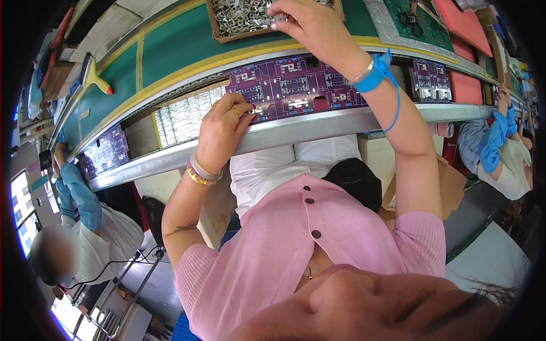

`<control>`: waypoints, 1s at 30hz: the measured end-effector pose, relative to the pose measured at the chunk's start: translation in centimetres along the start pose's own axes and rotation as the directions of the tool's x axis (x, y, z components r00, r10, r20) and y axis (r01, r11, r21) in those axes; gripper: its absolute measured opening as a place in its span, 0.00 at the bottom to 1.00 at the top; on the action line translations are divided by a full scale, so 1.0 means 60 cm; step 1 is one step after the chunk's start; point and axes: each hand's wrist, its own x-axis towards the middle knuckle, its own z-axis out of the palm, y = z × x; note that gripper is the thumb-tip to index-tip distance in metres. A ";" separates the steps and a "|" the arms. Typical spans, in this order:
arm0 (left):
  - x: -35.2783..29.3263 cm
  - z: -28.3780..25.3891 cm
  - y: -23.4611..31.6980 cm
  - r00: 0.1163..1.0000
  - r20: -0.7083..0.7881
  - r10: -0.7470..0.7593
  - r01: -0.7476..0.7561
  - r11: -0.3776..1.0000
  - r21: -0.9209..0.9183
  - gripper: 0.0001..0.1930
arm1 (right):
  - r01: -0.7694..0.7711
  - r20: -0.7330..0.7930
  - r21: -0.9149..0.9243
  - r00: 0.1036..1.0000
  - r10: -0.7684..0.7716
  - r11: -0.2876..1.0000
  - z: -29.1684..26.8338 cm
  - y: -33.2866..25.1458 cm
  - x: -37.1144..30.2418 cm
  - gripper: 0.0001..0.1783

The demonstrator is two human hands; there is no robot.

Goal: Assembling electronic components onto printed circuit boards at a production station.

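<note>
Worktop: green (176, 57), beyond the metal rail (318, 116), its yellow strip (196, 67) lying between board and box.
Purple circuit board: in the track on the far side of that rail, long axis left to right; the left hand (224, 128) is at its near left corner, and the right forearm crosses above its right end (290, 88).
Silver gridded sheet: just left of the board (179, 122), partly behind the left hand.
Cardboard box: far side (227, 39), heaped with small metal parts (236, 20); the right hand (321, 28) is nearer, at its near right portion.
Right grip: fingertips close together over the heap; cannot tell whether a part is held.
Blue wristband: right wrist (371, 79), its cord looping down toward the rail.
Left grip: thumb and fingers nearly meeting at a small metal piece (254, 110) on the board; pinched or merely touched, cannot tell.
</note>
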 end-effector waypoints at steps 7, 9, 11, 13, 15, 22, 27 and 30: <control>-0.008 0.004 0.002 1.000 0.005 0.009 -0.009 0.999 0.045 0.08 | 0.037 0.157 0.025 0.987 -0.040 0.999 -0.026 -0.021 -0.073 0.12; -0.006 0.000 0.002 0.999 0.023 -0.034 0.035 0.999 -0.039 0.08 | 0.060 0.194 -0.009 0.979 -0.057 0.998 -0.030 -0.025 -0.100 0.16; -0.003 -0.003 0.003 0.995 -0.047 -0.085 0.083 0.996 -0.037 0.08 | 0.040 0.226 -0.030 0.974 -0.032 0.999 -0.036 -0.039 -0.124 0.17; -0.005 -0.006 0.002 0.984 -0.118 -0.137 0.133 0.990 -0.039 0.09 | -0.059 0.304 -0.052 0.950 0.072 0.997 -0.050 -0.059 -0.140 0.17; -0.010 -0.011 -0.001 0.946 -0.182 -0.268 0.312 0.908 0.281 0.13 | -0.210 0.326 -0.014 0.923 0.203 0.978 -0.049 -0.057 -0.167 0.15; -0.005 0.005 0.016 0.947 -0.079 -0.311 0.321 0.925 0.202 0.16 | -0.126 0.279 -0.072 0.950 0.141 0.989 -0.048 -0.068 -0.191 0.12; 0.000 0.012 0.020 0.955 -0.086 -0.283 0.294 0.941 0.169 0.16 | -0.078 0.316 -0.161 0.940 0.126 0.984 -0.038 -0.054 -0.196 0.12; 0.000 0.013 0.019 0.956 -0.092 -0.277 0.289 0.943 0.166 0.16 | 0.007 0.318 -0.228 0.946 0.068 0.974 -0.035 -0.054 -0.193 0.07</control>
